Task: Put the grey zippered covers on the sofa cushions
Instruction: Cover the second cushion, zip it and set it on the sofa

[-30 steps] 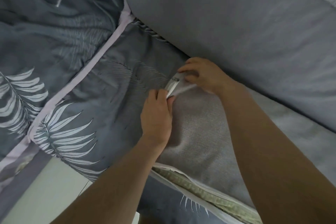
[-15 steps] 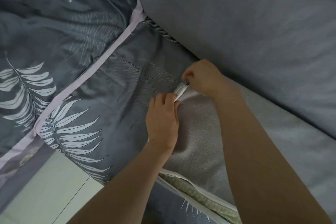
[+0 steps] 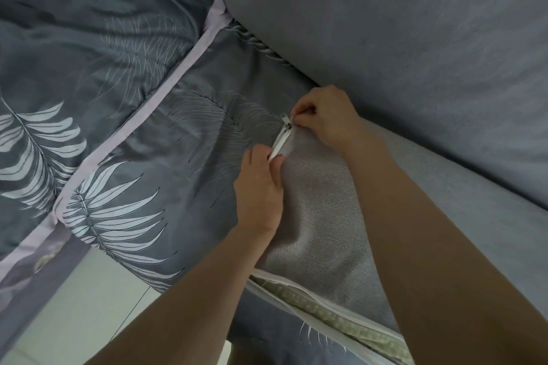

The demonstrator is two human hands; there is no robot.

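The leaf-print spread [image 3: 133, 133] (pale band across it) carries the grey covered cushion [image 3: 320, 216], a larger grey cushion [image 3: 385, 24] behind.

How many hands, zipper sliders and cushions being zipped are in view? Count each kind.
Hands: 2 (left hand pinching the tape, right hand pinching the slider)
Sliders: 1
Cushions being zipped: 1, the cushion under both hands
Total: 4

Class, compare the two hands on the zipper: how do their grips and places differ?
The right hand pinches the slider at the far end; the left hand pinches the white tape nearer. The right hand lies beside the plain cushion; the left hand over the leaf-print fabric. Both pinch one zipper.
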